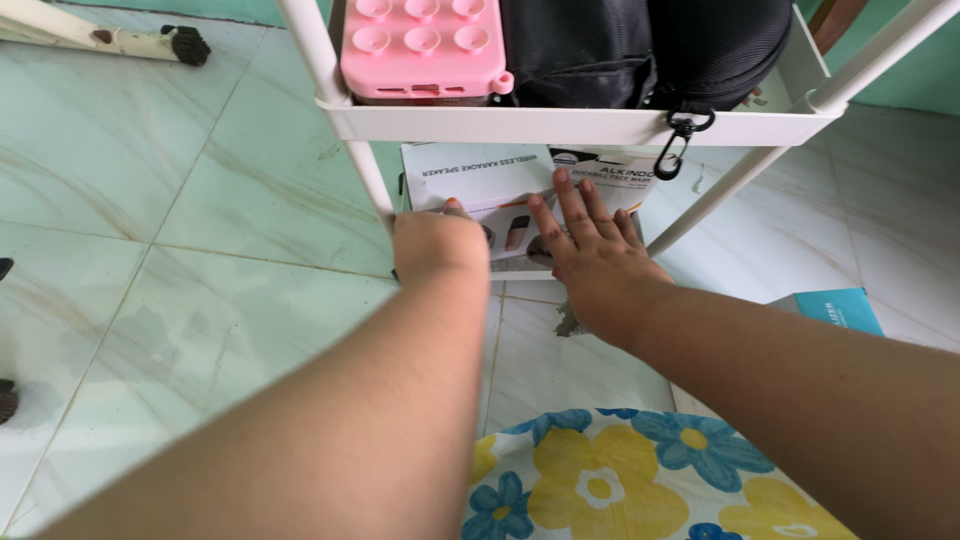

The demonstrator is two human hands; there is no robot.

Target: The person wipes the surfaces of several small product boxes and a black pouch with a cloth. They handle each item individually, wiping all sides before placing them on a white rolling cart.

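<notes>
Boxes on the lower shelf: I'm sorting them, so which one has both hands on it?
The left-hand white box, under the pink item: the left hand grips its near-left corner and the right hand lies on its right part. The neighbouring box sits beside, untouched.

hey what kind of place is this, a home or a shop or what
Probably a room in a home. A white storage rack stands on a pale green tiled floor, holding a pink case and black bags, with printed boxes on the lower shelf under both hands.

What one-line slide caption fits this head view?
Both hands, left hand and right hand, rest on a white printed cardboard box on the white rack's lower shelf.
</notes>
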